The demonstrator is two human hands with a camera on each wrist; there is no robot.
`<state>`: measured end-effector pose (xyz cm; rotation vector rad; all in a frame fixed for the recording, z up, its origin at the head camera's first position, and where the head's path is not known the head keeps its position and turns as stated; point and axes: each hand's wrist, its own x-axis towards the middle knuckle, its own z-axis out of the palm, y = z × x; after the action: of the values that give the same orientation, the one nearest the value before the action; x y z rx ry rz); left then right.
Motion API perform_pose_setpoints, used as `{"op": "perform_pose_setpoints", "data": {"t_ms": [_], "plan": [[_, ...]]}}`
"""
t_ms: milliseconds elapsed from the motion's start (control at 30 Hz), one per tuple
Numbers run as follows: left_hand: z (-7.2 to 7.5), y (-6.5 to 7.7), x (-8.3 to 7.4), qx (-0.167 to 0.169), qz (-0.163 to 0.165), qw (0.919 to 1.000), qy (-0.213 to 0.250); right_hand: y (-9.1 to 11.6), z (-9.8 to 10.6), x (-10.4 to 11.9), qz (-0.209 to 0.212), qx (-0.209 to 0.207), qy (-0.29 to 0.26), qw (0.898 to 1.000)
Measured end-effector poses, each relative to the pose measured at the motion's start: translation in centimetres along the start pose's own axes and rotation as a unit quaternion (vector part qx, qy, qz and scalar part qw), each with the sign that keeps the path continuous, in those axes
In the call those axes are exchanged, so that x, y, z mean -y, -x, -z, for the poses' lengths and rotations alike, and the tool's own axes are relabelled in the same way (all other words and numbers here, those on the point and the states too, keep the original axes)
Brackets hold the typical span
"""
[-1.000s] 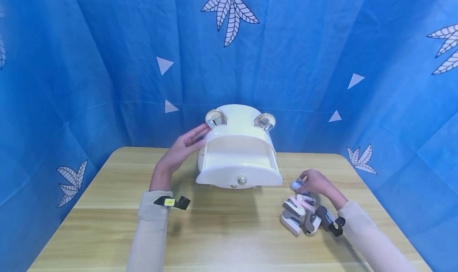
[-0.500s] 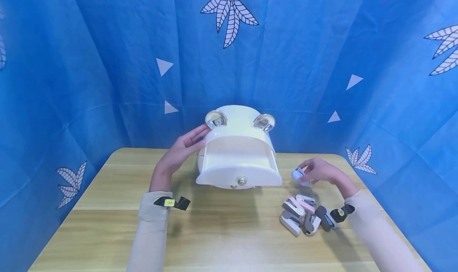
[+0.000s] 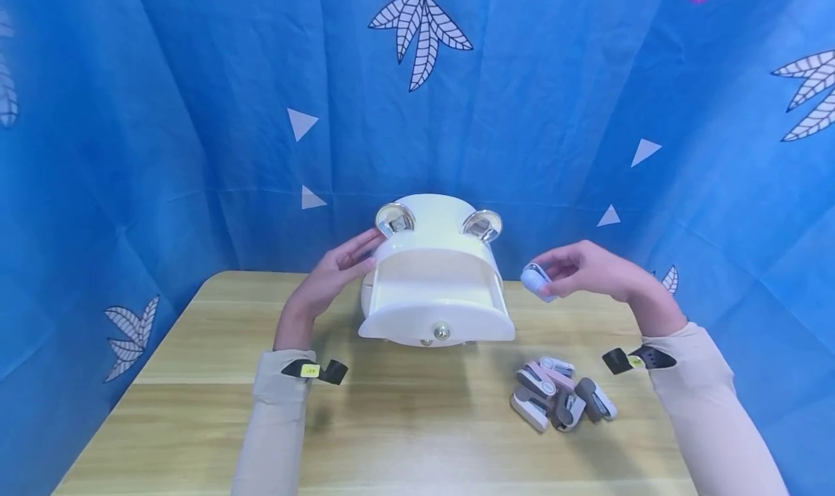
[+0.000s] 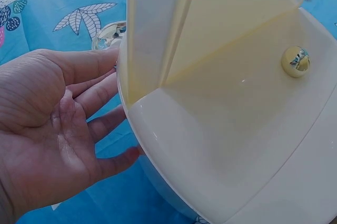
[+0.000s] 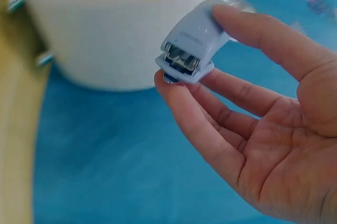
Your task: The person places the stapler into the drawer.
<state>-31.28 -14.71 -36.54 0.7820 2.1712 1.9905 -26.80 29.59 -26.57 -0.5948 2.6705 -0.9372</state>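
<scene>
Clearly, my right hand (image 3: 590, 270) is doing the fine work: thumb and fingers pinch a pale blue stapler (image 3: 536, 280), held up off the table (image 3: 404, 423) just beside the right side of the white box (image 3: 433, 217), near but seemingly apart from it. In the right wrist view the thumb lies on the top and a fingertip sits under the base, so I judge that a light pinch is best; squeezing hard could work the stapler. Its mouth points away from my palm, which leaves the metal end clear of most of my fingers.

My left hand (image 3: 326, 277) grasps nothing; its fingers lie against the box's left side, below the left ear (image 3: 395, 220). That touch should be a gentle brace, enough to stop the box sliding without pushing it sideways.

The drawer (image 3: 394, 323) stands pulled out, knob (image 3: 441, 331) towards me. If the stapler passes over its rim, I should lift it well above the front and the right ear (image 3: 483, 225). The other staplers (image 3: 536, 378) lie bunched on the table's right, below my wrist, so my sleeve (image 3: 701, 387) ought to ride high.
</scene>
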Motion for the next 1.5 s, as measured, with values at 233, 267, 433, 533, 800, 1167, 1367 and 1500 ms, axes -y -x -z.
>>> {"op": "perform_pose_setpoints", "data": {"t_ms": [233,267,433,533,800,1167,1367,1500], "plan": [[-0.3,-0.1,0.0,0.004,0.002,1.0,-0.002,0.6,0.1,5.8,0.057,-0.025,0.05,0.997],[-0.3,-0.2,0.0,0.003,0.001,1.0,-0.002,0.6,0.0,6.5,0.064,-0.027,0.059,0.996],[-0.3,-0.4,0.0,0.003,-0.005,1.0,-0.002,-0.4,-1.3,9.3,0.082,-0.023,0.103,0.991],[-0.3,-0.5,0.1,0.003,-0.005,1.0,0.0,-1.1,-2.4,10.0,0.077,-0.02,0.13,0.988],[-0.2,-0.5,0.1,0.0,-0.002,1.0,-0.001,-1.8,-4.6,10.2,0.069,-0.008,0.151,0.986],[0.0,-0.6,0.2,0.0,-0.004,1.0,0.001,-2.1,-4.9,10.5,0.095,-0.006,0.16,0.983],[0.1,-0.4,0.3,-0.007,0.001,1.0,-0.006,-3.0,-4.9,9.9,0.134,-0.01,0.194,0.972],[0.1,-0.3,0.3,-0.006,-0.003,0.9999,-0.01,-3.6,-5.1,9.4,0.182,0.002,0.216,0.959]]}}
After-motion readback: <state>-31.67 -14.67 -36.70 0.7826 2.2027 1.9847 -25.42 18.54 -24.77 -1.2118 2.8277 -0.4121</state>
